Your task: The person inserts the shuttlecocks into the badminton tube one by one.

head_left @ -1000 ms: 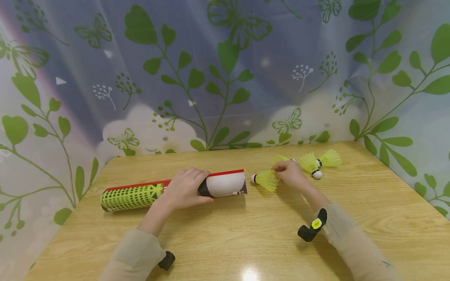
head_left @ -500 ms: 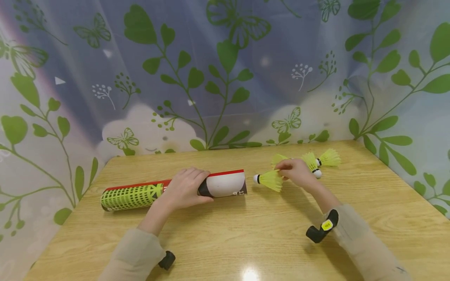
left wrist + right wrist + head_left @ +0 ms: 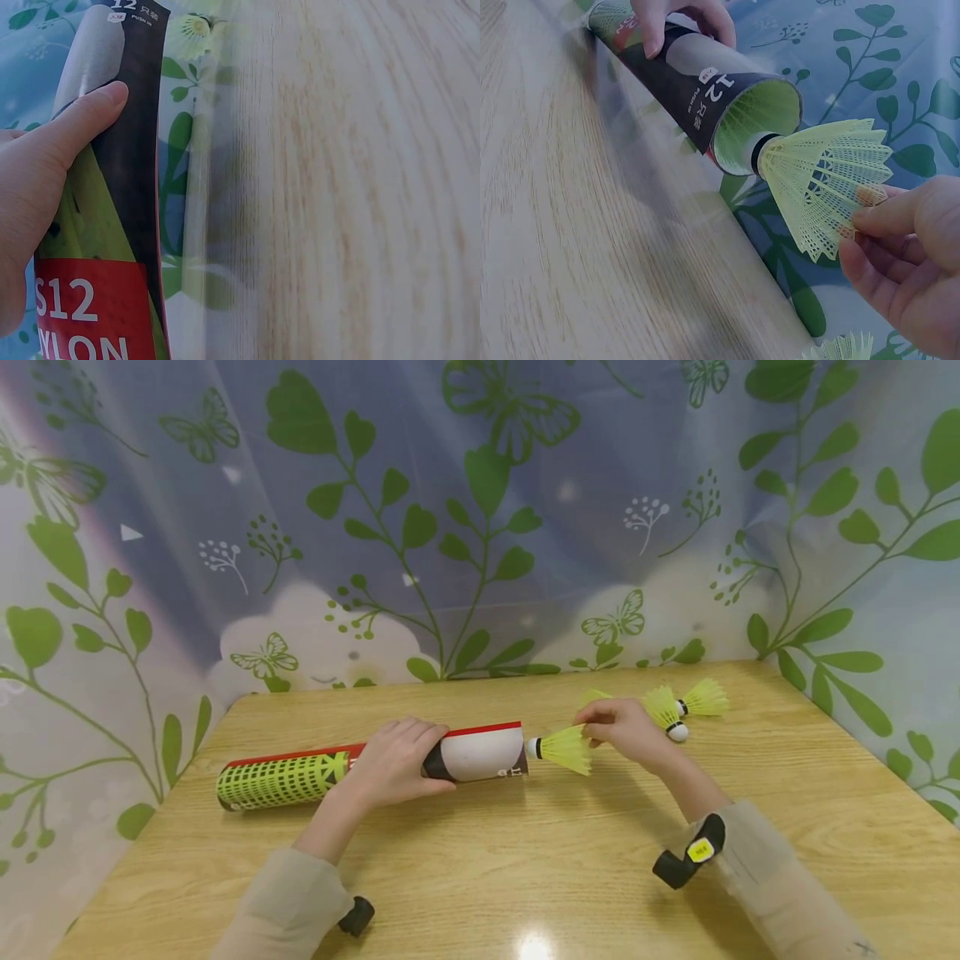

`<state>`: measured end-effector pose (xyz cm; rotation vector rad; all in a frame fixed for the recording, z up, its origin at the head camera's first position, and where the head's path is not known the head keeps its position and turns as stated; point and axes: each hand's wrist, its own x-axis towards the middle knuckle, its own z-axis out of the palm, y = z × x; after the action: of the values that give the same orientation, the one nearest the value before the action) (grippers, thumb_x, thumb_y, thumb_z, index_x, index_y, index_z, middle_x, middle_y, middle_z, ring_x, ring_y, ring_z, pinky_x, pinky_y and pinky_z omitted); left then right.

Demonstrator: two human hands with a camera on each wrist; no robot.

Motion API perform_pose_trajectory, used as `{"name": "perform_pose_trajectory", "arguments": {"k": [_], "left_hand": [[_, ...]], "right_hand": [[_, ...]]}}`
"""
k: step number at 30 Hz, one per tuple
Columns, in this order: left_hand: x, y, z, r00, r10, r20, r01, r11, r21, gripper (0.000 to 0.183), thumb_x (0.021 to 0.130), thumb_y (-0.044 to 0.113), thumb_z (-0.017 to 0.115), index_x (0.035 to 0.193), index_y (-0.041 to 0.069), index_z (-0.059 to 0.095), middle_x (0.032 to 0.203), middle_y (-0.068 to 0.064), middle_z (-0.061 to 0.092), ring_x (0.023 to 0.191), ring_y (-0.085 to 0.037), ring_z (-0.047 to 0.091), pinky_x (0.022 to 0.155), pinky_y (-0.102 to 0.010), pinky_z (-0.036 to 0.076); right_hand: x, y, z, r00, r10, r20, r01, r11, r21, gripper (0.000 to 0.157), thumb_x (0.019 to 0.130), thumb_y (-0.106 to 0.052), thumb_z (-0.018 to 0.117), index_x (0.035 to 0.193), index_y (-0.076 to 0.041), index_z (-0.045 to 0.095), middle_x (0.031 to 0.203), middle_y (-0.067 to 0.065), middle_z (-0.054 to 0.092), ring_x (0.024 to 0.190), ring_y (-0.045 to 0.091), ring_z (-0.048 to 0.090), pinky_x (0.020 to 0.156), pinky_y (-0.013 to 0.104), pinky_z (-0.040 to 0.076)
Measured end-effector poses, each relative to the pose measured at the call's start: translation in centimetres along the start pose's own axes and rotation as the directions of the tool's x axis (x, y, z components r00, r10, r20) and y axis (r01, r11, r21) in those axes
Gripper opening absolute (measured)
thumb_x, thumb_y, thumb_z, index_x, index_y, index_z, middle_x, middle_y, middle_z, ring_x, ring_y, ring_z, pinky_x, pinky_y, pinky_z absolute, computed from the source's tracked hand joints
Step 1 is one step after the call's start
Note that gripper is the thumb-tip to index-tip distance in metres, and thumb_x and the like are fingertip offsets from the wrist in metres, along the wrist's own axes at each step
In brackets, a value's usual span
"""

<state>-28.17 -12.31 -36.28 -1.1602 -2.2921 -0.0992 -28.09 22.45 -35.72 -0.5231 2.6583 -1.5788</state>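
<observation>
A shuttlecock tube point(image 3: 483, 753) in black, white, red and yellow-green lies on its side on the table. My left hand point(image 3: 393, 764) grips its middle from above; in the left wrist view the thumb lies along its printed side. Between thumb and fingers, my right hand point(image 3: 626, 728) pinches the skirt rim of a yellow shuttlecock point(image 3: 566, 750), its white cork facing the tube's open end. In the right wrist view this shuttlecock point(image 3: 821, 176) has its cork at the tube's mouth point(image 3: 754, 112), and a ribbed yellow skirt shows inside the tube.
To the right of my right hand lie two loose yellow shuttlecocks point(image 3: 663, 710), point(image 3: 705, 697). Part of another shuttlecock point(image 3: 596, 696) shows behind that hand. A leaf-patterned curtain point(image 3: 480, 568) hangs along the back edge of the wooden table point(image 3: 480, 860).
My right hand first drew the shuttlecock slightly right, then brought it left, so its cork now stands at the tube's mouth. The left hand and the tube have stayed in place.
</observation>
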Motion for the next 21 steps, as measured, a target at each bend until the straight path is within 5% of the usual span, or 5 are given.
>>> {"name": "perform_pose_trajectory", "arguments": {"k": [12, 21], "left_hand": [[0.0, 0.1, -0.2, 1.0, 0.009, -0.005, -0.009, 1.0, -0.003, 0.07, 0.065, 0.052, 0.078, 0.113, 0.004, 0.062, 0.103, -0.007, 0.064, 0.094, -0.023, 0.059, 0.081, -0.038, 0.048], [0.0, 0.2, -0.3, 1.0, -0.002, -0.008, 0.002, 1.0, -0.008, 0.07, 0.064, 0.052, 0.079, 0.113, 0.005, 0.061, 0.103, -0.007, 0.064, 0.095, -0.023, 0.059, 0.082, -0.039, 0.048]], "right_hand": [[1.1, -0.4, 2.2, 1.0, -0.004, 0.025, 0.002, 0.996, 0.087, 0.016, 0.089, 0.001, 0.056, 0.102, 0.006, 0.064, 0.098, 0.015, 0.062, 0.076, 0.019, 0.062, 0.076, 0.049, 0.051], [1.7, -0.9, 4.2, 1.0, -0.004, -0.028, 0.008, 0.992, 0.124, 0.017, 0.087, 0.002, 0.06, 0.102, 0.01, 0.063, 0.087, 0.015, 0.064, 0.072, 0.02, 0.064, 0.072, 0.045, 0.053]]}}
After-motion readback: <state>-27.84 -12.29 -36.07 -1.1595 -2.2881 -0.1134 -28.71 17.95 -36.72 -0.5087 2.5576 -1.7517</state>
